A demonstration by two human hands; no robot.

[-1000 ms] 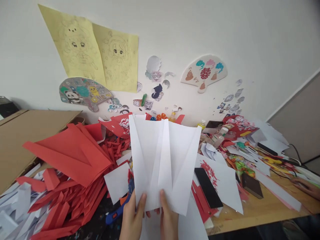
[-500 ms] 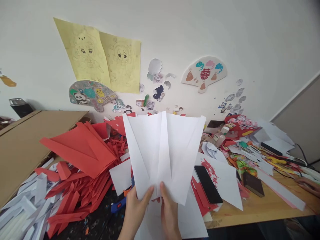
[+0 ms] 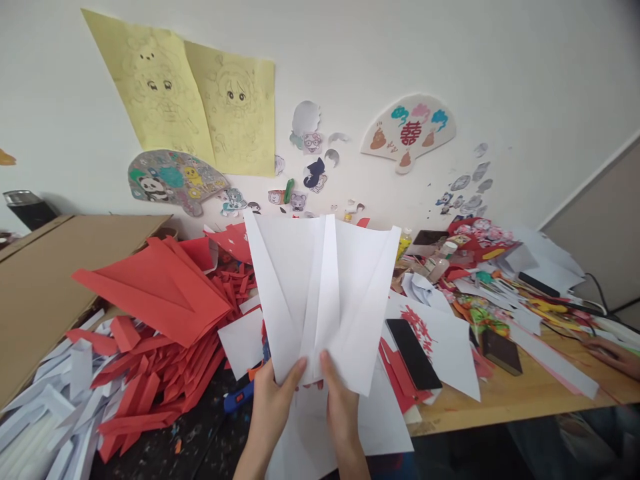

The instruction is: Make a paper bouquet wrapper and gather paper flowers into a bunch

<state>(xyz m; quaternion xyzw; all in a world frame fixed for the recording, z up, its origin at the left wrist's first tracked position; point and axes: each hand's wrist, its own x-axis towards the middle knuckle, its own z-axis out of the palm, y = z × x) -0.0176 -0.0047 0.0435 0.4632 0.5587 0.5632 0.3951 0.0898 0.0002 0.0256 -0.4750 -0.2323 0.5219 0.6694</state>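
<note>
A pleated sheet of white paper (image 3: pixel 287 280) stands upright before me, folded into long slanting creases with a raised fold down its middle. My left hand (image 3: pixel 274 393) pinches its lower edge left of centre, thumb in front and fingers behind. Just right of the middle fold, my right hand (image 3: pixel 341 400) grips the same lower edge in the same way. Most of the fingertips are hidden behind the paper. Below the hands lies a flat white sheet (image 3: pixel 385 423) on the table.
Left are folded red papers (image 3: pixel 155 290), a heap of red strips (image 3: pixel 150 373), white strips (image 3: pixel 40 407) and a cardboard box (image 3: pixel 90 260). A blue glue gun (image 3: pixel 240 398) lies by my left wrist. Right are a black phone (image 3: pixel 413 353) and another person's hand (image 3: pixel 610 353).
The pleated paper and both hands have risen slightly in view. My left thumb has shifted towards the middle fold. The camera view has also moved a little.
</note>
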